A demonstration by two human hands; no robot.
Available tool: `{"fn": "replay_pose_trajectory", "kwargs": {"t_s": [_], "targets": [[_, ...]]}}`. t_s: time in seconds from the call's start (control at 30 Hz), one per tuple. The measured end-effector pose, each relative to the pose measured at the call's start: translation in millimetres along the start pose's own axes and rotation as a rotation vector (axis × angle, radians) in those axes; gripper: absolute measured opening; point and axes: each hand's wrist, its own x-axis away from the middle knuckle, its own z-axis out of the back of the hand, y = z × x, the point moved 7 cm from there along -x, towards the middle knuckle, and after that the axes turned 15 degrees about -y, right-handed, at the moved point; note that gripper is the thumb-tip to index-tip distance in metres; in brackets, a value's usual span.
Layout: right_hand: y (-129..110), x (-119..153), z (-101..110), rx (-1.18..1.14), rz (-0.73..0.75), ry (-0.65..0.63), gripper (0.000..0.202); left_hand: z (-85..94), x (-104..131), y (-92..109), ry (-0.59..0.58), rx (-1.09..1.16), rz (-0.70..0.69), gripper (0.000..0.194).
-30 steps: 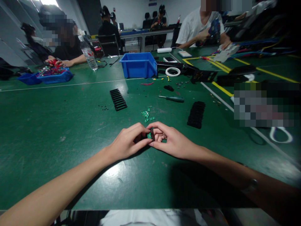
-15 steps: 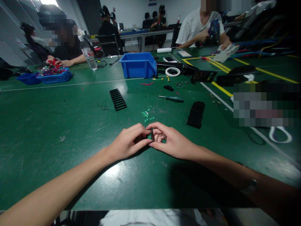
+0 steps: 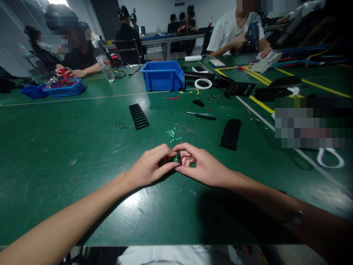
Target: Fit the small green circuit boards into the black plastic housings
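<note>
Between my two hands, just above the green table, is a small black plastic piece (image 3: 179, 157) with a bit of green circuit board (image 3: 175, 158) against it. My left hand (image 3: 153, 163) pinches it from the left with thumb and forefinger. From the right, the thumb and forefinger of my right hand (image 3: 202, 165) close on its ends, the other fingers curled behind. Fingertips hide part of the piece. Just beyond my hands lies a loose pile of small green circuit boards (image 3: 172, 134).
A black slotted frame (image 3: 138, 116) lies to the left, a stack of black parts (image 3: 231, 134) to the right. Farther back are a screwdriver (image 3: 205, 116), a blue bin (image 3: 162, 77), a white ring (image 3: 203, 84) and a water bottle (image 3: 104, 62). Other people sit around the table.
My hands keep the same grip on the black piece, with hardly any movement. The whole view has shifted very slightly.
</note>
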Motion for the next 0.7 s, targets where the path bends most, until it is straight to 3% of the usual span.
{"fn": "replay_pose_trajectory", "kwargs": {"t_s": [0.53, 0.7], "targets": [[-1.8, -0.5, 0.1, 0.008, 0.019, -0.005, 0.038, -1.7, 0.8, 2.7, -0.013, -0.054, -0.020, 0.014], [-3.9, 1.2, -0.3, 0.028, 0.037, -0.017, 0.048, -2.8, 0.4, 4.0, -0.016, -0.095, -0.027, 0.013]]}}
